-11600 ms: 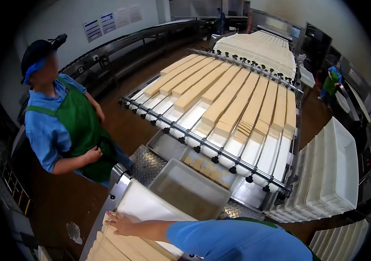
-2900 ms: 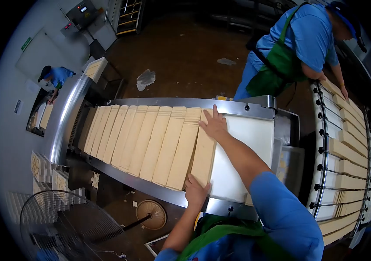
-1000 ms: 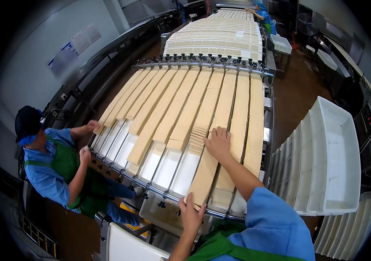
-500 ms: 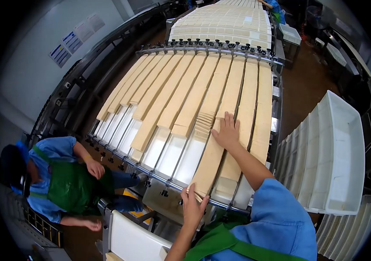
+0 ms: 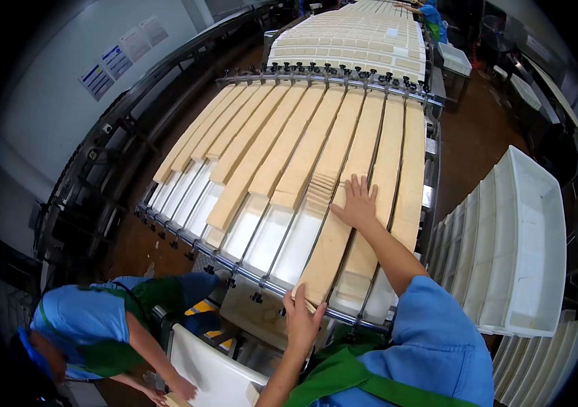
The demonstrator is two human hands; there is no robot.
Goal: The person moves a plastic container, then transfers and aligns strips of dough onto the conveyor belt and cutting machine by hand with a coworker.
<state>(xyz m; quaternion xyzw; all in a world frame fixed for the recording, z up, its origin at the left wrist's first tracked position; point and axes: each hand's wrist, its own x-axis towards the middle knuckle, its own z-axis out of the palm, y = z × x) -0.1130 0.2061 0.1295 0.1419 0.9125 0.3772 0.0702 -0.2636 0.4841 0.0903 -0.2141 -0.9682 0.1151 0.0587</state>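
Long pale-yellow stacks of thin sheets (image 5: 246, 169) lie in lanes between metal rods on a white conveyor (image 5: 255, 237). My right hand (image 5: 359, 203) rests with spread fingers on top of one stack (image 5: 333, 247), beside some tilted, fanned pieces (image 5: 321, 190). At the near end of that same stack is my left hand (image 5: 302, 317), its fingers against the end face and lower edge, holding it. A metal bar with black knobs (image 5: 234, 266) runs along the conveyor's near edge.
A co-worker in a green apron (image 5: 92, 319) bends at lower left over a second white belt (image 5: 211, 366). Nested white trays (image 5: 533, 251) stand at right. Farther back, flat pieces (image 5: 350, 44) cover the conveyor, near another person (image 5: 430, 15). A grey tub (image 5: 255, 315) sits below the bar.
Since the older frames, I have turned from the other belt to the wide conveyor. Over the last half second my hands have hardly moved, while the co-worker has bent down and reached to the second belt.
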